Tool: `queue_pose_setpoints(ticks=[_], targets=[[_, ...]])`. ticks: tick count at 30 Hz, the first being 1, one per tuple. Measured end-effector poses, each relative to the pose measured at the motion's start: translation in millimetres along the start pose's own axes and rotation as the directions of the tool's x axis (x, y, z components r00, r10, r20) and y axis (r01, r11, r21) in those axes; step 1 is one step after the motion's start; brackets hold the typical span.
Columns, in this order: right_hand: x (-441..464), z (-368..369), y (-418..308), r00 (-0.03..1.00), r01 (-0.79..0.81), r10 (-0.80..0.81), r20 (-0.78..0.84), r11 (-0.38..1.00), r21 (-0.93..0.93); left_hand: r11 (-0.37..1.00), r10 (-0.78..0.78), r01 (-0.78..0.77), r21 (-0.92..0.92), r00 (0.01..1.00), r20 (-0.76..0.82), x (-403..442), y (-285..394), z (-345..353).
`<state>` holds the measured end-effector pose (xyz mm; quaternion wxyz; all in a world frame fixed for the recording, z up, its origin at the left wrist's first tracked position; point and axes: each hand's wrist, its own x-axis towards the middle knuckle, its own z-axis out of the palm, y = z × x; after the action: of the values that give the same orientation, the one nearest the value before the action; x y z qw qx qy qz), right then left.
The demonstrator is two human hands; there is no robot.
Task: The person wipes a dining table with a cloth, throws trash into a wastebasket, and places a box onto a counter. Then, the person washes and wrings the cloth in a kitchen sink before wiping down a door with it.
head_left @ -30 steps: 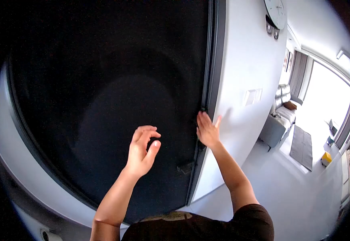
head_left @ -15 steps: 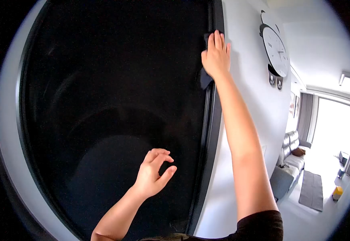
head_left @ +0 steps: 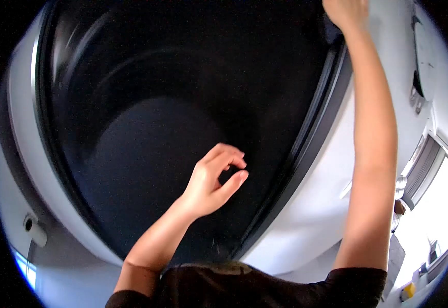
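A large black glossy panel (head_left: 157, 138) with a dark raised frame (head_left: 313, 123) fills the middle of the view. High on the frame's right side, my right hand (head_left: 346, 13) presses on a dark cloth (head_left: 330, 30). Its fingertips are cut off by the top of the view, and most of the cloth is hidden. My left hand (head_left: 209, 179) hovers in front of the panel's lower part. Its fingers are curled loosely, the thumb is apart from them, and nothing is in it.
A white wall (head_left: 306, 205) runs to the right of the frame, bearing a wall clock (head_left: 425, 61). Beyond it is a bright window (head_left: 439, 205) with a grey curtain (head_left: 423, 167). At the lower left is a white cylindrical object (head_left: 35, 231); a yellow object (head_left: 408, 291) stands lower right.
The view has tilted down and turned, so the panel and clock sit differently. My right hand has shifted to the top edge of the view with the cloth. My left hand keeps its loose curl.
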<state>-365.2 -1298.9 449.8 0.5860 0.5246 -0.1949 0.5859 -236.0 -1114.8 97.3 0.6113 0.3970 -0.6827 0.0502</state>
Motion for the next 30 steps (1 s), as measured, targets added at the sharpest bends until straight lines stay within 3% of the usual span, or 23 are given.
queue_pose_setpoints(ticks=[5,8,9,10,12,13,14,16,18,20,24,26,30], targets=[[-75.3,-13.5,-23.5,0.998,-0.031,0.026,0.065,0.998,0.062,0.997,-0.041,0.039,0.062,0.999,0.021,-30.1,15.6,-31.3],[-114.0,-23.4,-73.1,0.997,-0.073,0.072,0.015,0.929,0.364,0.986,-0.140,0.139,0.090,0.990,0.007,-62.5,30.0,-73.9],[-129.8,-38.0,-107.3,0.985,-0.133,0.172,-0.020,0.825,0.549,0.969,-0.190,0.188,0.163,0.982,0.001,-84.0,42.6,-101.4],[-126.9,-43.9,-118.2,0.984,-0.145,0.176,0.001,0.812,0.566,0.969,-0.193,0.191,0.158,0.981,-0.002,-90.5,44.0,-109.5],[-121.9,-71.7,-169.6,0.972,-0.215,0.231,0.039,0.814,0.540,0.947,-0.275,0.299,0.119,0.943,-0.187,-132.8,66.4,-141.4],[-119.4,-68.9,-170.2,0.975,-0.183,0.220,-0.007,0.826,0.534,0.945,-0.267,0.294,0.142,0.946,-0.183,-132.7,68.5,-144.4],[-115.1,-74.5,-190.7,0.983,-0.162,0.181,0.002,0.871,0.465,0.939,-0.292,0.326,0.112,0.924,-0.247,-149.0,73.6,-155.1],[-81.4,-141.8,-256.3,0.958,-0.215,0.126,0.257,0.909,0.358,0.869,-0.447,0.482,0.107,0.860,-0.248,-186.5,96.8,-189.6],[-52.5,-204.3,-319.9,0.860,-0.195,-0.103,0.500,0.839,0.508,0.810,-0.512,0.576,0.111,0.786,-0.346,-230.1,112.6,-219.0],[-79.5,-198.6,-390.6,0.926,-0.020,-0.244,0.289,0.732,0.681,0.777,-0.558,0.623,0.092,0.749,-0.359,-237.3,120.2,-226.9],[-135.8,-264.3,-534.5,0.786,0.365,-0.617,0.035,0.509,0.780,0.785,-0.494,0.614,0.084,0.703,-0.512,-272.5,150.5,-261.7],[-168.1,-285.9,-570.9,0.680,0.402,-0.733,0.020,0.396,0.825,0.746,-0.513,0.654,0.123,0.683,-0.520,-280.9,163.5,-273.4],[-191.2,-285.0,-573.9,0.692,0.385,-0.722,0.032,0.406,0.829,0.724,-0.550,0.682,0.105,0.662,-0.509,-285.1,158.8,-281.0]])
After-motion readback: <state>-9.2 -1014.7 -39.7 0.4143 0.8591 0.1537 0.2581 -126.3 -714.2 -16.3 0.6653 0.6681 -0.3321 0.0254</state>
